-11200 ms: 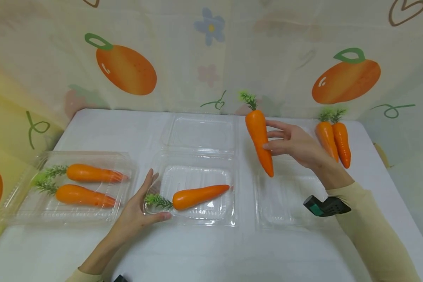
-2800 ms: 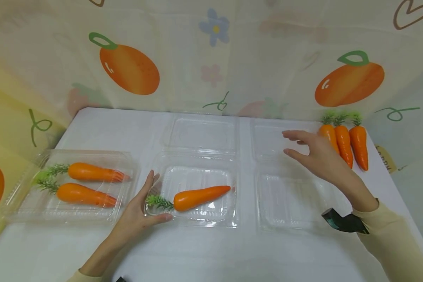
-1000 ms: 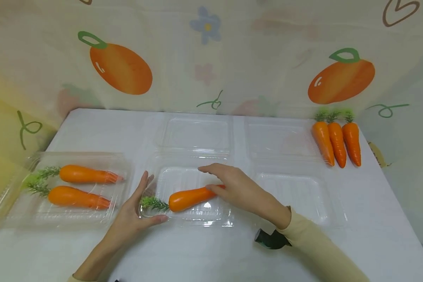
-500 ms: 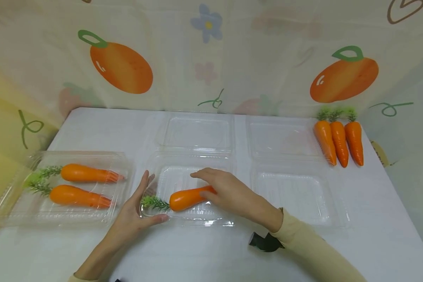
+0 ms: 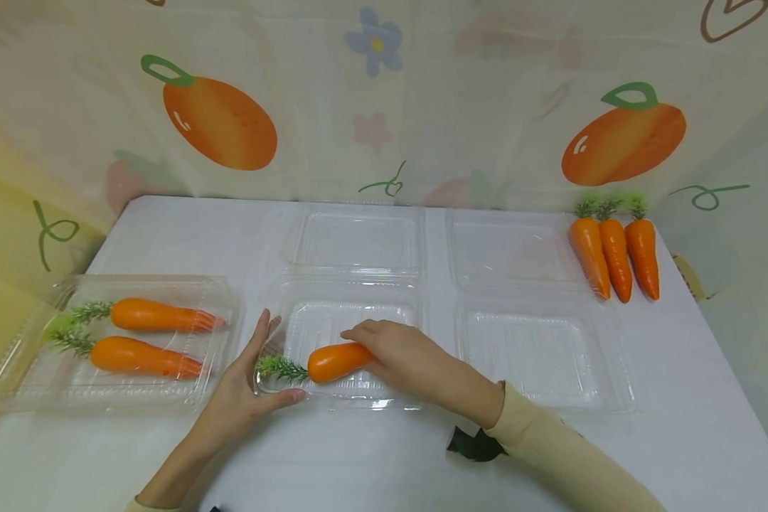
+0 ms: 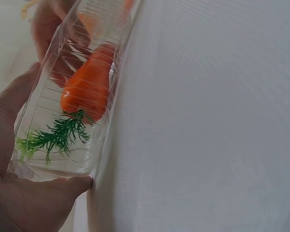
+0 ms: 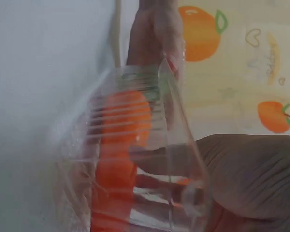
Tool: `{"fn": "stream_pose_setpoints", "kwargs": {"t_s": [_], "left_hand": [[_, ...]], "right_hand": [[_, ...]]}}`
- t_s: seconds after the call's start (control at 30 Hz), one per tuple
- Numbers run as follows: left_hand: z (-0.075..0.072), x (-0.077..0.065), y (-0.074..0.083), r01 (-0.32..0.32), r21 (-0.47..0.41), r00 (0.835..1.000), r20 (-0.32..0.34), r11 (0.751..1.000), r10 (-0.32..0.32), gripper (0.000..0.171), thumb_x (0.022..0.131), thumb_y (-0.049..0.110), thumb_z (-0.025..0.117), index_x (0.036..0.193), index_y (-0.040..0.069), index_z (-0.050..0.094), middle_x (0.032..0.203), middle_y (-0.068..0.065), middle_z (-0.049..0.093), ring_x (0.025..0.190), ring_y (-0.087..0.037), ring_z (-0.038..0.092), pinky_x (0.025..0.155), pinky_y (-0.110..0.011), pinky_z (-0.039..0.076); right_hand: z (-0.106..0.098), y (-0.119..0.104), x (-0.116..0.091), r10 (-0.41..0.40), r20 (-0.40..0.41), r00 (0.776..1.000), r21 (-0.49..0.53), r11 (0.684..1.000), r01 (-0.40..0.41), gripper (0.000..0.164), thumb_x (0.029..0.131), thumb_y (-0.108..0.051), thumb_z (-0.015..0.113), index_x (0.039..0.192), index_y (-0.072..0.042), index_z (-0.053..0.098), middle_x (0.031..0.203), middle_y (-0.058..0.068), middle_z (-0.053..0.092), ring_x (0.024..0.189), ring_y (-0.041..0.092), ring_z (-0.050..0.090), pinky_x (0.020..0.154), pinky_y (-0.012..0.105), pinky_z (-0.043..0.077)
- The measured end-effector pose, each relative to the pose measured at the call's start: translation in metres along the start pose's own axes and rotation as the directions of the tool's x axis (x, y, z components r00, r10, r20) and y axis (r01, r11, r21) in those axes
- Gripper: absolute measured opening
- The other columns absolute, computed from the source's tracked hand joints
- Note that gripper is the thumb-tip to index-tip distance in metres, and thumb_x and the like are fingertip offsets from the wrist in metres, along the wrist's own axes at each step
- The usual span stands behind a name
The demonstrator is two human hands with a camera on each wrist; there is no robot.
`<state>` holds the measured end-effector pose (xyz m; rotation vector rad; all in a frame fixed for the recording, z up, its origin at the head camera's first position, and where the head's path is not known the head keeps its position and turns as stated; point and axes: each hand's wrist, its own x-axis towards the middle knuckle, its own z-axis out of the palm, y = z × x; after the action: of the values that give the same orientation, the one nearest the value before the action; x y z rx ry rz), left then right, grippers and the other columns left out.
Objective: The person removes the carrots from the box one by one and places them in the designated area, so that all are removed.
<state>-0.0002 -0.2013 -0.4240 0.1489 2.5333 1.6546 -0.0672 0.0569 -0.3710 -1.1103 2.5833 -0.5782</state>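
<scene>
An orange carrot [image 5: 334, 363] with a green leafy top [image 5: 281, 368] lies in the open clear plastic container [image 5: 416, 306] in the middle. My right hand [image 5: 409, 359] grips its narrow end, which the hand hides in the head view. Through the clear wall in the right wrist view, the fingers show against the carrot [image 7: 117, 159]. My left hand [image 5: 246, 387] rests at the container's left end, thumb and fingers spread. In the left wrist view, that hand [image 6: 19, 193] spans the container's end beside the leaves [image 6: 58, 135].
At the left, a clear container [image 5: 35, 384] bears two carrots [image 5: 144, 355]. Another open clear container [image 5: 608, 355] stands at the right. Three carrots [image 5: 616, 259] lie side by side at the table's far right, the nearest overlapping that container's lid. A printed cloth [image 5: 307, 107] hangs behind.
A third carrot came to lie at the far right. My right hand then moved left to the middle container and closed round its carrot's narrow end. My left hand kept its place.
</scene>
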Motion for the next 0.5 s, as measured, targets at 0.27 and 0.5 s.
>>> {"fn": "stream_pose_setpoints", "kwargs": {"t_s": [0.27, 0.5], "left_hand": [[0.000, 0.000, 0.001, 0.009, 0.011, 1.000, -0.001, 1.000, -0.009, 0.116, 0.074, 0.018, 0.086, 0.159, 0.028, 0.008, 0.161, -0.004, 0.025, 0.149, -0.031, 0.011, 0.113, -0.067, 0.009], [0.000, 0.000, 0.002, 0.016, 0.041, 1.000, 0.004, 0.999, -0.017, 0.115, 0.075, 0.021, 0.086, 0.158, 0.031, 0.008, 0.161, -0.005, 0.025, 0.149, -0.034, 0.013, 0.111, -0.070, 0.010]], "right_hand": [[0.014, -0.008, 0.005, -0.001, 0.047, 0.999, -0.150, 0.989, 0.008, 0.046, 0.089, -0.002, 0.069, 0.133, -0.013, 0.060, 0.125, 0.003, 0.064, 0.107, 0.023, 0.063, 0.093, 0.034, 0.053], [0.019, -0.011, 0.006, 0.010, 0.089, 0.996, -0.145, 0.989, 0.003, 0.058, 0.085, 0.005, 0.070, 0.137, -0.016, 0.057, 0.124, 0.000, 0.065, 0.107, 0.019, 0.063, 0.090, 0.031, 0.054]]}}
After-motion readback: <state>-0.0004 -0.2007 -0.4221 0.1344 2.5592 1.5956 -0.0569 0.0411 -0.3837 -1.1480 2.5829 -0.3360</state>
